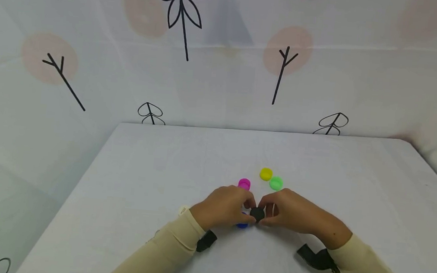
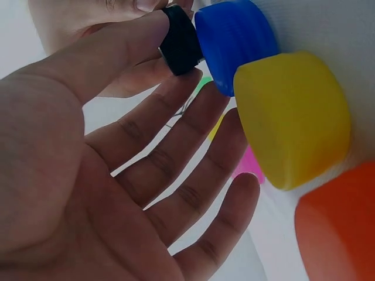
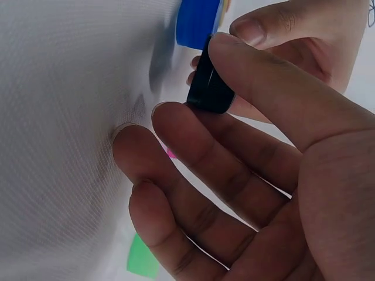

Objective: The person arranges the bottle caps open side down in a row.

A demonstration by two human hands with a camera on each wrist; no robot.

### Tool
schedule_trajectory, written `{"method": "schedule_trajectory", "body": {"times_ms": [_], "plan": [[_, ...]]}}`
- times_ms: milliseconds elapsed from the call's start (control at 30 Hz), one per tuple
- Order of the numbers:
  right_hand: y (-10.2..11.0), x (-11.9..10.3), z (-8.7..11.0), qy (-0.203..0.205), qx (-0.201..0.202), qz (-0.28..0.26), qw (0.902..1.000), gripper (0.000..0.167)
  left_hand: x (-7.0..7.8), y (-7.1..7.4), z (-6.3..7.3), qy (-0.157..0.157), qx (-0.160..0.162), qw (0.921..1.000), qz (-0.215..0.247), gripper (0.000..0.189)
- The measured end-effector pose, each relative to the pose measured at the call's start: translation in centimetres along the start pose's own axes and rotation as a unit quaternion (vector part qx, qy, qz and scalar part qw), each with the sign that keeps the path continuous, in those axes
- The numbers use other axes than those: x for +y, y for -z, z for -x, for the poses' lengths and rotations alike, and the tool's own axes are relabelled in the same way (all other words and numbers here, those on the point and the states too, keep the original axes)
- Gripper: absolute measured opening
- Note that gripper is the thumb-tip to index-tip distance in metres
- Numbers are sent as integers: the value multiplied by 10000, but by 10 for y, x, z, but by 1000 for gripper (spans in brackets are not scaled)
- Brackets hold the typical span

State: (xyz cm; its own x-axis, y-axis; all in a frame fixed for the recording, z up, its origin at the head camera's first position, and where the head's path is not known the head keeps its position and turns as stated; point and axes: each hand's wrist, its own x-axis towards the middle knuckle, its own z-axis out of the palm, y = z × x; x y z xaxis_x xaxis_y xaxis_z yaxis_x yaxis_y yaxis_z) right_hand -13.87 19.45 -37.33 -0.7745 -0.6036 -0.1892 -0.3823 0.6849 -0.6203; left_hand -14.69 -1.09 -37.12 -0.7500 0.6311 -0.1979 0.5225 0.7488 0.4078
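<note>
We note left hand (image 1: 223, 205) and right hand (image 1: 292, 209) pinch the black cap (image 1: 257, 214) between them, just right of blue cap (image 1: 242, 225).

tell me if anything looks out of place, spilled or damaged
Nothing stands out: the left hand and right hand pinch the black piece, the green piece lies on the table, no spill or damage shows.

Cream sleeves (image 1: 163, 253), black wrist pieces (image 1: 206, 241)
</note>
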Motion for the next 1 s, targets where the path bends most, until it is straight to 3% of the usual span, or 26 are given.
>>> {"method": "schedule_trajectory", "body": {"times_ms": [600,1000], "plan": [[-7,-2,-2,10,-35,177,9998,19,0,-8,-1,-98,-4,9998,-174,29],[-10,-8,-1,-299,-11,442,9986,21,-1,-12,-3,-268,220,9983,-471,26]]}}
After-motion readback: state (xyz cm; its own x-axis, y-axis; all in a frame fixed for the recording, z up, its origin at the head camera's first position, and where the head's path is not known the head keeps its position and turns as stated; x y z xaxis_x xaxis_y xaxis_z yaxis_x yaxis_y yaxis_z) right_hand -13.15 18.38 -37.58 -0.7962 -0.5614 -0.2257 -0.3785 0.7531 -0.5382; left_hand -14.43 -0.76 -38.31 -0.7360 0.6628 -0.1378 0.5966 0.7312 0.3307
